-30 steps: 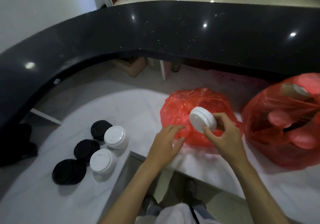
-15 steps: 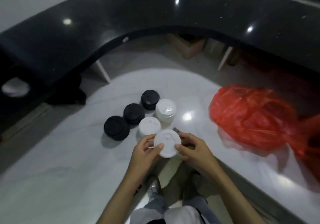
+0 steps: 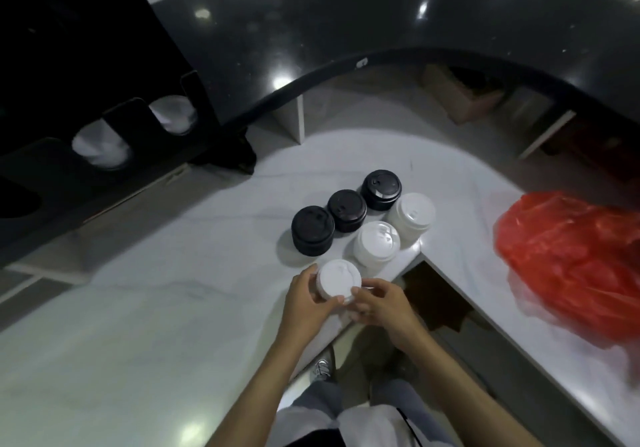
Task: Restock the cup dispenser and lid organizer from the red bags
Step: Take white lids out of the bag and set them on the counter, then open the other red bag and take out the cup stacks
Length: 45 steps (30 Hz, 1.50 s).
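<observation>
White lid stack point(image 3: 338, 279), round w/ raised top, gripped btwn left hand point(image 3: 306, 299) & right hand point(image 3: 382, 304).

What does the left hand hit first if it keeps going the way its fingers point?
Likely the white lid stack it already grips; past that, the right hand on the far side. Depth is hard to judge from one view.

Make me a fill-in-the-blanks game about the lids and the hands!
1. Both hands hold a stack of ____ lids.
2. The row of black stacks has ____ stacks.
3. The bag on the counter is ____.
4. The left hand and right hand hold the stack at the counter's ____ edge.

Missing words: white; three; red; near
</observation>
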Each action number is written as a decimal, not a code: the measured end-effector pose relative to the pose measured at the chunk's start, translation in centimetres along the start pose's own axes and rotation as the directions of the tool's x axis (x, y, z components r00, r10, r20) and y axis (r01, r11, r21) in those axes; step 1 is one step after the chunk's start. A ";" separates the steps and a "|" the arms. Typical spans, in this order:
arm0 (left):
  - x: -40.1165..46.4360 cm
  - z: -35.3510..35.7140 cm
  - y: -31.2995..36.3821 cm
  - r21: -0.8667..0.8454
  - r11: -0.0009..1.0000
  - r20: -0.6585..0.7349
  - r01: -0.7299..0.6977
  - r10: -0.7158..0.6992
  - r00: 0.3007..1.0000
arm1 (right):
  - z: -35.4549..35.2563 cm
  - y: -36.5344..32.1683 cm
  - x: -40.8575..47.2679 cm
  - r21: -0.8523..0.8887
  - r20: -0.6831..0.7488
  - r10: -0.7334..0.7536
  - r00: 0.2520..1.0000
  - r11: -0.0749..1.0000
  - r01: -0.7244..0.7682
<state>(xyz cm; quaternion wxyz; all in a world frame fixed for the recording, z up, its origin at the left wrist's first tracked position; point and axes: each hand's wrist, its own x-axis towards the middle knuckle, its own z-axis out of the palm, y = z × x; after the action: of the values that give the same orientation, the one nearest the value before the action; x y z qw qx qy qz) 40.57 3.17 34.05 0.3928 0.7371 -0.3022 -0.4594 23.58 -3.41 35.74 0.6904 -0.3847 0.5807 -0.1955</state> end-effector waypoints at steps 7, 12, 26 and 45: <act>1.0 0.6 -0.4 0.238 0.958 -0.048 -0.158 0.174 0.983 | 1.0 0.5 0.7 -0.248 -0.105 -0.177 0.979 0.958 0.147; -0.1 0.7 0.5 0.394 0.879 -0.044 -0.270 0.311 0.949 | -0.9 0.8 -0.6 -0.412 -0.076 -0.232 0.970 0.893 0.181; -1.0 10.1 10.7 0.637 0.195 0.556 -0.746 0.554 0.620 | -14.6 -3.0 -8.3 -0.907 -0.213 -0.579 0.787 0.417 0.061; -11.8 42.0 21.7 0.283 -0.115 0.788 -0.952 0.594 0.163 | -41.9 1.9 -22.0 -0.686 -0.685 -0.631 0.364 0.727 -0.029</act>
<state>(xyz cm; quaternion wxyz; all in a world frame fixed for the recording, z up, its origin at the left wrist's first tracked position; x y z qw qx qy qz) -4.36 -11.06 46.51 0.1506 0.3519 -0.9208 -0.0748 -22.16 0.82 47.38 0.0621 -0.5208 0.7940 -0.3074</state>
